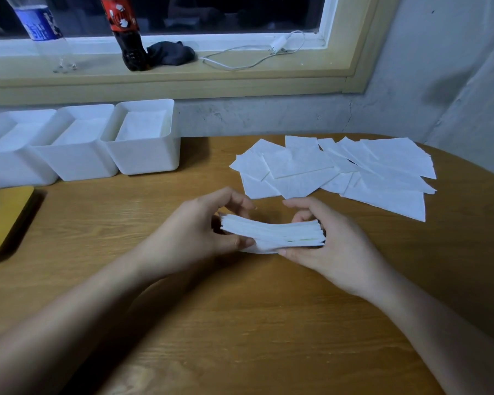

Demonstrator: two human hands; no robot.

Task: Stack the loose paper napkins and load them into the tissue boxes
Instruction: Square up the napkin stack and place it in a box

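Head view: your left hand (194, 232) and right hand (328, 252) pinched the sagging white paper napkin stack (271, 233); any looser grip risked spilling sheets.

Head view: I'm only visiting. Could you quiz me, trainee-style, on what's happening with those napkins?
1. True or false: both the left hand and the right hand hold the stack.
2. How many white boxes stand along the far edge of the table?
3. The loose napkins lie: A) in a box, B) on the table beyond the right hand, C) on the windowsill.
Key: 1 true; 2 three; 3 B.
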